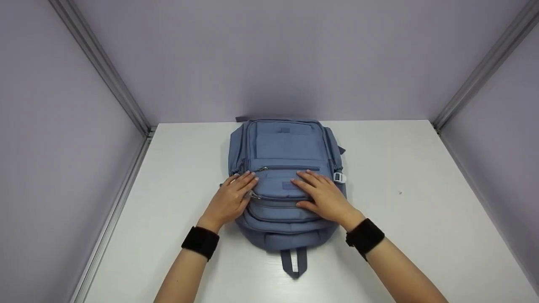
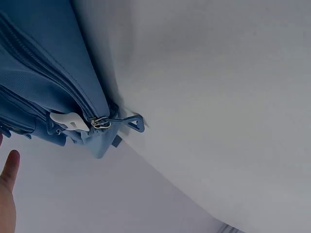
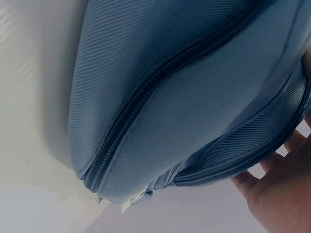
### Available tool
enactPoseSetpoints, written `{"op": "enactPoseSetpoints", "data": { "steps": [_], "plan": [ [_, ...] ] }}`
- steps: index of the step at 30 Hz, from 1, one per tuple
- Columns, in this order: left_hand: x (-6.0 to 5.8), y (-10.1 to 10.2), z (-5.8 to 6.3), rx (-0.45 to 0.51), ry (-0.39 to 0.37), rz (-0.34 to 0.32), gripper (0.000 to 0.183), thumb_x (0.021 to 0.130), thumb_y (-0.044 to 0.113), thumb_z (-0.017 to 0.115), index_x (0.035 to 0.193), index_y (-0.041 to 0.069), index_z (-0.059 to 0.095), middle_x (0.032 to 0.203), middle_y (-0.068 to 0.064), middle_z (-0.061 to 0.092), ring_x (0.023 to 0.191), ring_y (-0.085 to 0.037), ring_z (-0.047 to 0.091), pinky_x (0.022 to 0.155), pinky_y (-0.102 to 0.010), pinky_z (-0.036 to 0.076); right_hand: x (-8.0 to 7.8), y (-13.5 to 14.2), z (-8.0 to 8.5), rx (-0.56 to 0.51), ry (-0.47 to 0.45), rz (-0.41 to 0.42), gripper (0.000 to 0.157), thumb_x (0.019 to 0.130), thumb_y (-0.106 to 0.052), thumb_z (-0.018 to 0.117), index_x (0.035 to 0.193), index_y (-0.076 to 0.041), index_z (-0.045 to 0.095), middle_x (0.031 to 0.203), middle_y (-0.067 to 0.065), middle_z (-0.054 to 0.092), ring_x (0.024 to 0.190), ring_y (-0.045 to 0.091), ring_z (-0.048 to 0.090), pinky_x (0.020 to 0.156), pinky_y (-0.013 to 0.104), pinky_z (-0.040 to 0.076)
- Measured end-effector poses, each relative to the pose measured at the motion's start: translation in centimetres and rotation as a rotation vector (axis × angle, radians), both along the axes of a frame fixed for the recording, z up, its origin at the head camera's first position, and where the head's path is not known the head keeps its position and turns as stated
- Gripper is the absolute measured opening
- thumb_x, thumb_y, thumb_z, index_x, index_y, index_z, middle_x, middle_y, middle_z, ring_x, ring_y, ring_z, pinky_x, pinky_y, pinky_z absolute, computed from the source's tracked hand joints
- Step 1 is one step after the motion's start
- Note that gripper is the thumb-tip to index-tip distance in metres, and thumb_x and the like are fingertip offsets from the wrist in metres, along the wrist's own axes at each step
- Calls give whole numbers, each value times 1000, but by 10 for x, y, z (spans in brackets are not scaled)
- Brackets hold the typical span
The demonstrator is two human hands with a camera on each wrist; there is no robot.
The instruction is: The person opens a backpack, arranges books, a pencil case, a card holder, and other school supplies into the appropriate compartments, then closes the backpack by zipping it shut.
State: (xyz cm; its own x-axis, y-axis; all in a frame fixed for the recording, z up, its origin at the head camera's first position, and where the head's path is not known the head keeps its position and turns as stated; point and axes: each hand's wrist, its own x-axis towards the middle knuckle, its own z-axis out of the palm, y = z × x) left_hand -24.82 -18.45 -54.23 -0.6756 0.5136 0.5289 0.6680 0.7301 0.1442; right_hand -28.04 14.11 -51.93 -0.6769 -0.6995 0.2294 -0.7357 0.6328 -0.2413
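A blue backpack lies front side up on the white table, its dark top handle loop toward me. My left hand rests on the backpack's left edge, fingers extended, beside a metal zipper pull. On the right part of the front pocket lies my right hand, fingers spread and pointing up and left. The left wrist view shows the bag's side with a zipper pull and a white buckle piece. In the right wrist view, my fingers touch the pocket beside its curved zipper.
The white table extends on both sides of the bag. A tiny light speck lies to the right. Pale panels enclose the back and both sides, with metal rails at the corners. A white strap buckle sits at the bag's right.
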Motion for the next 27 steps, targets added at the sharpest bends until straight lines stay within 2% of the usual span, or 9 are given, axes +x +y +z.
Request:
{"op": "enactPoseSetpoints", "data": {
  "steps": [6, 11, 14, 21, 27],
  "plan": [
    [-3, -10, -5, 29, 34, 70, 41, 95, 11, 55, 133, -2, 59, 134, -16, 58, 124, -30, 55, 101, -48, 41, 1, 0, 0, -17, 8, 6, 63, 91, -46, 66, 146, -19, 50, 152, 9, 40, 139, 36, 34, 108, 57, 29],
    [-10, -15, -11, -32, 81, 182, 40, 96, 13, 52, 133, 0, 60, 115, -13, 67, 104, -30, 63, 96, -50, 42, 1, 0, 0, -13, 21, 5, 63, 91, -46, 67, 146, -19, 50, 152, 9, 41, 139, 36, 34, 107, 57, 30],
    [-15, -16, -13, -63, 84, 256, 39, 96, 14, 52, 133, 1, 60, 103, -12, 69, 94, -30, 64, 95, -52, 41, 1, 0, -1, -14, 23, 9, 63, 91, -46, 66, 146, -20, 50, 152, 8, 40, 139, 35, 34, 106, 58, 31],
    [-29, -14, -11, -114, 29, 407, 42, 91, 11, 59, 133, 7, 62, 105, -11, 70, 97, -31, 64, 95, -55, 39, 1, 0, -1, -27, 19, 8, 62, 91, -45, 67, 145, -21, 51, 152, 7, 41, 139, 35, 34, 106, 59, 31],
    [-43, -8, -5, -151, -81, 528, 47, 92, 16, 65, 139, 17, 58, 114, -10, 68, 108, -31, 61, 100, -57, 37, 1, 1, -2, -14, -4, -4, 61, 92, -46, 65, 146, -22, 50, 153, 6, 40, 141, 34, 32, 108, 57, 29]
  ]
}}
